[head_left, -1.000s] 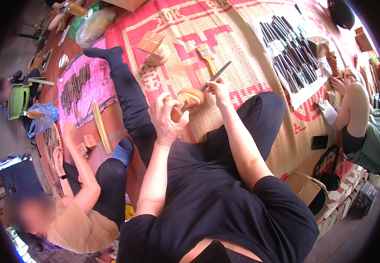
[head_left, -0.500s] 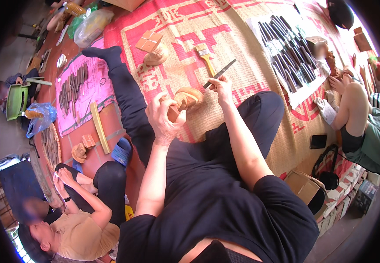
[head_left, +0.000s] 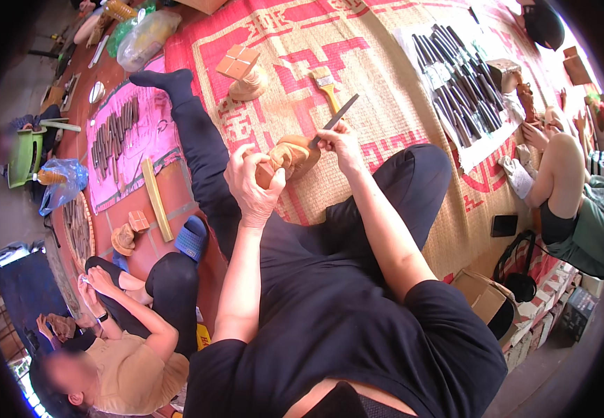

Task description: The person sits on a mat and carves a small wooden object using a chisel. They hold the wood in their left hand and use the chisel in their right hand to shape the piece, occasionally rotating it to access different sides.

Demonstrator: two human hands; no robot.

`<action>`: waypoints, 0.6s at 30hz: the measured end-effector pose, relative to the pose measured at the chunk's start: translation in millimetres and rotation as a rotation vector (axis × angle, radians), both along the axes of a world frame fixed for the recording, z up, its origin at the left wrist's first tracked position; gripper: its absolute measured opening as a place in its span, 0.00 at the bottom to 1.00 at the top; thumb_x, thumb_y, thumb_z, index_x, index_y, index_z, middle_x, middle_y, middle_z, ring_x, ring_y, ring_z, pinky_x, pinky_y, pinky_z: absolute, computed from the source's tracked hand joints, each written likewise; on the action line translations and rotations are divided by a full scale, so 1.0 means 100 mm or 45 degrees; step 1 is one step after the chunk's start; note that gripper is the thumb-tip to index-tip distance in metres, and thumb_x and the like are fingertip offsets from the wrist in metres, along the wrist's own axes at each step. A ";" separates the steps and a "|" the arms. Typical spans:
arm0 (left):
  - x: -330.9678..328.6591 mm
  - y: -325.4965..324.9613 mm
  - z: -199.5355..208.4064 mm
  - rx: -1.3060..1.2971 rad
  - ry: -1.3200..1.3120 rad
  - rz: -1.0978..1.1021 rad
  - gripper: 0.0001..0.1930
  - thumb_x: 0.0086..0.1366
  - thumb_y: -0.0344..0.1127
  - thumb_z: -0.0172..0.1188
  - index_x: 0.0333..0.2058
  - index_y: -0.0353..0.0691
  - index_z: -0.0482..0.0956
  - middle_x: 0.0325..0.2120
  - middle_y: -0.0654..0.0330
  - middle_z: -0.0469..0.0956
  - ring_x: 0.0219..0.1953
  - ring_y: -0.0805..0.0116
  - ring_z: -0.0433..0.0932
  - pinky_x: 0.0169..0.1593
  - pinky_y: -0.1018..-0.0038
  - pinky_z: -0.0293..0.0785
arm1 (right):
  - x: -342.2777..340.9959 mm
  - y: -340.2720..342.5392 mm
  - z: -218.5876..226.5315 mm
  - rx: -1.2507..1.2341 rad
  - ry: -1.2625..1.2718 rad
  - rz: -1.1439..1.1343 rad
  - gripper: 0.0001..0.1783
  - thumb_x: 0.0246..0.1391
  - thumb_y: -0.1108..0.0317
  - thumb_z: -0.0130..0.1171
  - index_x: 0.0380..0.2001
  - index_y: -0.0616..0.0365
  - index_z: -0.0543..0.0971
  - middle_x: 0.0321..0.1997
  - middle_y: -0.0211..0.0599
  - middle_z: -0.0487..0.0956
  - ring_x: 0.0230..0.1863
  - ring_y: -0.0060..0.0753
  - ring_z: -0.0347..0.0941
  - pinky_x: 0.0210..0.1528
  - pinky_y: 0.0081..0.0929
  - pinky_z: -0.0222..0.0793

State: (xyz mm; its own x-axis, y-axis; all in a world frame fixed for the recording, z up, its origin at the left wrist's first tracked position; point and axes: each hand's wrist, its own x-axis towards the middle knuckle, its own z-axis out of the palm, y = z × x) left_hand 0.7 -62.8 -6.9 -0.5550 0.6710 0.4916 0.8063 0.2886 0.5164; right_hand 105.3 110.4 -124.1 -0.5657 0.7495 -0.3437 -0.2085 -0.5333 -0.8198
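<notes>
My left hand (head_left: pixel 252 187) is closed around a carved light-brown wooden piece (head_left: pixel 295 155) with a rounded, ridged form and a squared block end. My right hand (head_left: pixel 343 145), just right of it, pinches a slim dark carving chisel (head_left: pixel 340 113). The chisel slants up and to the right, its lower end at the carving's right side; whether it touches the wood is unclear. Beyond the hands, a flat brush (head_left: pixel 325 82) with a yellow handle lies on the patterned mat (head_left: pixel 385 125). Another carved wooden piece (head_left: pixel 247 80) with a square block end stands farther off.
Many dark chisels (head_left: pixel 458 83) lie in rows at the right. More tools (head_left: pixel 115 136) rest on a pink cloth (head_left: pixel 107 195) at the left, near a wooden strip (head_left: pixel 155 202). One person (head_left: pixel 131 355) sits at lower left, another (head_left: pixel 570 174) at right. A phone (head_left: pixel 504 225) lies nearby.
The carving has turned and shifted slightly left in my left hand. My right hand has moved left, and the chisel now slants more steeply with its lower end at the wood.
</notes>
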 end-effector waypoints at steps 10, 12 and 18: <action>-0.02 -0.01 -0.04 0.023 0.019 0.049 0.17 0.42 0.36 0.65 0.33 0.44 0.71 0.42 0.57 0.71 0.46 0.56 0.70 0.50 0.62 0.63 | -0.02 -0.02 0.06 -0.029 -0.010 -0.044 0.10 0.46 0.76 0.62 0.23 0.57 0.69 0.21 0.33 0.76 0.19 0.20 0.73 0.22 0.14 0.67; -0.02 0.02 -0.02 0.014 0.006 0.043 0.17 0.42 0.36 0.65 0.32 0.44 0.71 0.42 0.57 0.71 0.46 0.56 0.70 0.50 0.62 0.63 | -0.01 -0.08 0.03 -0.009 -0.050 0.016 0.10 0.46 0.76 0.61 0.24 0.57 0.69 0.22 0.34 0.76 0.19 0.21 0.74 0.22 0.14 0.67; 0.00 0.04 -0.01 0.004 0.004 0.059 0.17 0.42 0.35 0.65 0.33 0.43 0.72 0.42 0.57 0.71 0.46 0.56 0.70 0.51 0.62 0.63 | 0.03 0.11 -0.08 0.046 -0.169 -0.224 0.09 0.48 0.77 0.60 0.24 0.59 0.68 0.20 0.35 0.76 0.19 0.23 0.75 0.23 0.16 0.70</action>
State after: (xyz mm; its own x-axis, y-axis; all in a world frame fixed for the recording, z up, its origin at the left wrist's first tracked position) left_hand 1.0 -59.0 -8.1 -0.5838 0.6431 0.4955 0.7937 0.3236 0.5151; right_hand 108.3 121.6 -132.2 -0.3766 0.8459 -0.3776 -0.1845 -0.4679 -0.8643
